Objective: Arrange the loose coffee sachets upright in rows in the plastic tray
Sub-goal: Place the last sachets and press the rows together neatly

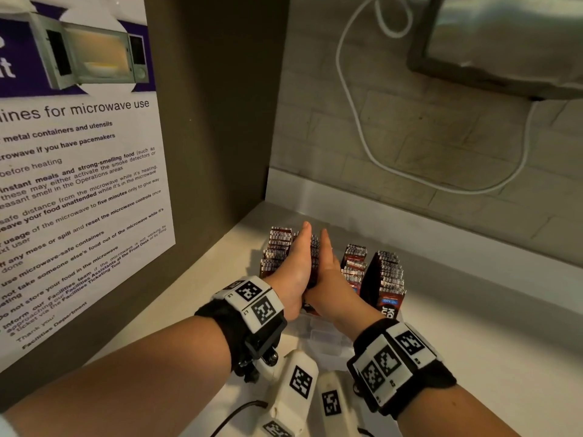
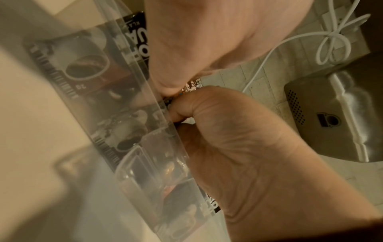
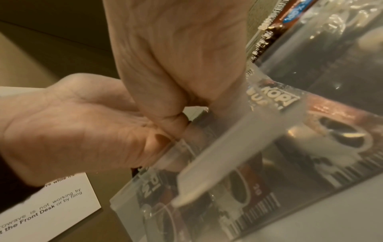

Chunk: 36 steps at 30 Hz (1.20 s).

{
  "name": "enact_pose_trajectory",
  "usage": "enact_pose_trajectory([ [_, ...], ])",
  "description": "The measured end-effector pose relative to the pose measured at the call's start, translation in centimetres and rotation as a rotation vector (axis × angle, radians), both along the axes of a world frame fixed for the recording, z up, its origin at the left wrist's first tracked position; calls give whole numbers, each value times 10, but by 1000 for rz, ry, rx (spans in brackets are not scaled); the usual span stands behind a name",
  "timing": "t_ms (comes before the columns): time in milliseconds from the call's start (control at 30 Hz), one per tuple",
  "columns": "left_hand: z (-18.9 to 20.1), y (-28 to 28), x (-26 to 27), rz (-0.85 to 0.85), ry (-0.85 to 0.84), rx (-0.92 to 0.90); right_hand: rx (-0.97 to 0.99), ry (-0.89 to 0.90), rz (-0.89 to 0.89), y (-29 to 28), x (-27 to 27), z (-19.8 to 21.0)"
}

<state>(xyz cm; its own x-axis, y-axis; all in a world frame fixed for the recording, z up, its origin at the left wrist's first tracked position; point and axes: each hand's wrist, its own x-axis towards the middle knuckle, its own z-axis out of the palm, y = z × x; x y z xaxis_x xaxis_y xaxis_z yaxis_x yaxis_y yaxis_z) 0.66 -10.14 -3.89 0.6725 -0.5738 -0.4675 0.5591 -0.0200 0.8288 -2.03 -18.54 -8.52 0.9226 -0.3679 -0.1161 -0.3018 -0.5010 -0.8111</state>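
Several rows of brown coffee sachets stand upright in a clear plastic tray on the white counter. My left hand and right hand lie flat along either side of the middle row, fingers straight, pressing it between the palms. One row stands left of my left hand; two more rows stand to the right. In the left wrist view, the left hand and right hand meet at the thumbs by the tray wall. The right wrist view shows the right hand, the left hand and the tray's rim.
A microwave notice hangs on the dark side wall close at the left. A white cable loops down the tiled back wall. A metal appliance is mounted at the upper right. The white counter extends to the right.
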Motion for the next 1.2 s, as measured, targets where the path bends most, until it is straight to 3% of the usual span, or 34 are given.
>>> enact_pose_trajectory([
  [333, -14, -10, 10, 12, -48, 54, 104, -101, -18, -4, 6, -18],
  [1200, -26, -19, 16, 68, 0, 58, 125, -88, -13, -7, 0, -16],
])
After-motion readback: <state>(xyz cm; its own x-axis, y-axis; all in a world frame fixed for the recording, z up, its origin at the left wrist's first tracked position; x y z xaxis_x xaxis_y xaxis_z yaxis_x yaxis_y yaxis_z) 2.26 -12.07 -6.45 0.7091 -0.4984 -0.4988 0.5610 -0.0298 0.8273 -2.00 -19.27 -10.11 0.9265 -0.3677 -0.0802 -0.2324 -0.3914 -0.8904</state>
